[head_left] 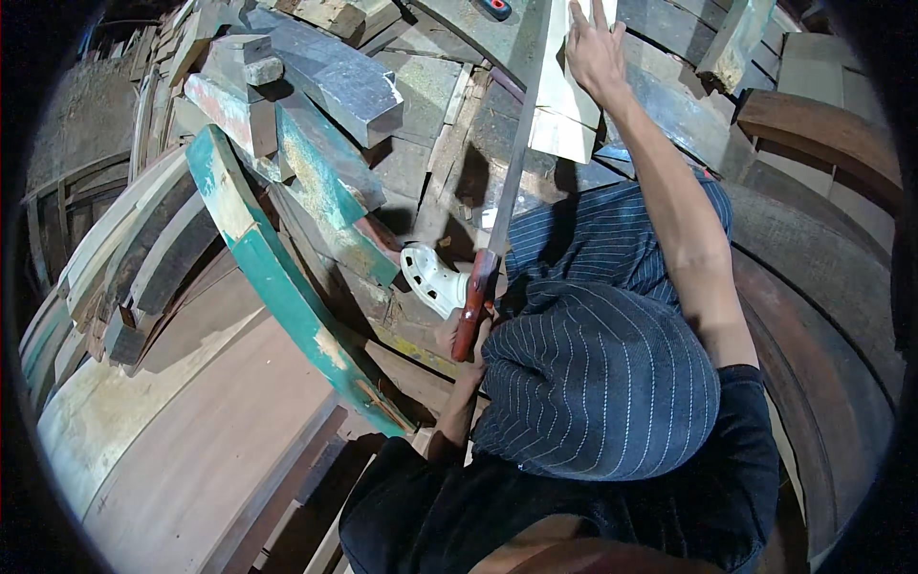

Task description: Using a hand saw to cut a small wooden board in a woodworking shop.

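My left hand (448, 337) is closed round the red-brown riveted handle of a long-bladed hand tool (513, 167). Its straight grey blade runs away from me along the left edge of a pale wooden board (562, 120); whether it is a saw or a machete I cannot tell. The handle hides part of that hand. Farther off, my right hand (595, 53) lies on the pale board with its fingers stretched out. Below the board are my bent legs in dark pinstriped trousers (602, 373). A white clog (435, 279) shows just left of the handle.
A curved, green-painted timber (287, 292) leans at the left. Behind it lie stacked timber blocks (330, 77). Curved planks (177, 253) and a broad sheet of wood (201, 421) fill the left side. At the right are a brown curved beam (813, 129) and dark planks (813, 258).
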The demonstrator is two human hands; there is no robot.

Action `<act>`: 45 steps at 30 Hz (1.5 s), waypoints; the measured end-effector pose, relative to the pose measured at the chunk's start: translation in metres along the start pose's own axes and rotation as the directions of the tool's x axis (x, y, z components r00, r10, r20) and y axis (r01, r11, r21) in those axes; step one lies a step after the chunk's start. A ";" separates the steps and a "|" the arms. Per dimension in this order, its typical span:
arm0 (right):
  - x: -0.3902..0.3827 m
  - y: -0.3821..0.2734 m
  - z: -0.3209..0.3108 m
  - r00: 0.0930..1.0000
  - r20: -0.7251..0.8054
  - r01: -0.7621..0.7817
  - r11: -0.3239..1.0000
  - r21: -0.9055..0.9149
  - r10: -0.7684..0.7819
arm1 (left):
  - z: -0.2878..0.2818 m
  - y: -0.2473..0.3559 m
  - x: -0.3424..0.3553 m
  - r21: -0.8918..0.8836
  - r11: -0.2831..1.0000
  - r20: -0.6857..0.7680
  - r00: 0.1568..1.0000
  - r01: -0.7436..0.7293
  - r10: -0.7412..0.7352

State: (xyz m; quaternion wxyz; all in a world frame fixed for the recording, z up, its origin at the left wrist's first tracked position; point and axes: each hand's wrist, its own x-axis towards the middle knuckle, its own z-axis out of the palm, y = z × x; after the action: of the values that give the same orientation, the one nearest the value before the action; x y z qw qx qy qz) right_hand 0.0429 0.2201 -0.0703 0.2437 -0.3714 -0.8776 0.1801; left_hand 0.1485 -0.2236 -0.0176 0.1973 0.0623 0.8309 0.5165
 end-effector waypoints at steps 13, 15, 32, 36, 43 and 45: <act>0.001 -0.002 -0.001 0.999 -0.019 0.040 0.999 -0.033 -0.041 | 0.065 0.024 0.055 0.076 0.968 0.097 0.968 -0.241 0.233; 0.001 -0.003 -0.002 0.999 -0.021 0.038 0.999 -0.030 -0.039 | 0.067 0.028 0.062 0.085 0.959 0.104 0.960 -0.270 0.261; -0.003 -0.018 -0.018 0.997 0.035 -0.069 0.998 0.002 0.069 | 0.047 0.015 0.023 0.084 0.993 0.131 0.989 -0.081 0.070; 0.001 -0.013 -0.013 1.000 -0.004 0.014 0.998 -0.061 -0.014 | 0.062 0.038 0.050 0.201 0.974 0.186 0.980 -0.106 0.068; 0.002 -0.013 -0.014 0.983 0.094 -0.158 0.987 -0.015 0.159 | 0.096 0.047 0.123 0.215 0.905 0.016 0.928 -0.367 0.373; 0.002 -0.014 -0.015 0.989 0.078 -0.124 0.991 -0.059 0.128 | 0.087 0.037 0.104 0.055 0.923 0.128 0.920 -0.380 0.371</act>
State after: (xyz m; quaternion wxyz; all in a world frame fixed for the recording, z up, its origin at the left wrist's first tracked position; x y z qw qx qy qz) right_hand 0.0425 0.2142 -0.0505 0.1857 -0.4247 -0.8662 0.1865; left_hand 0.0841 -0.1016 -0.0461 0.1396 0.2581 0.8104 0.5071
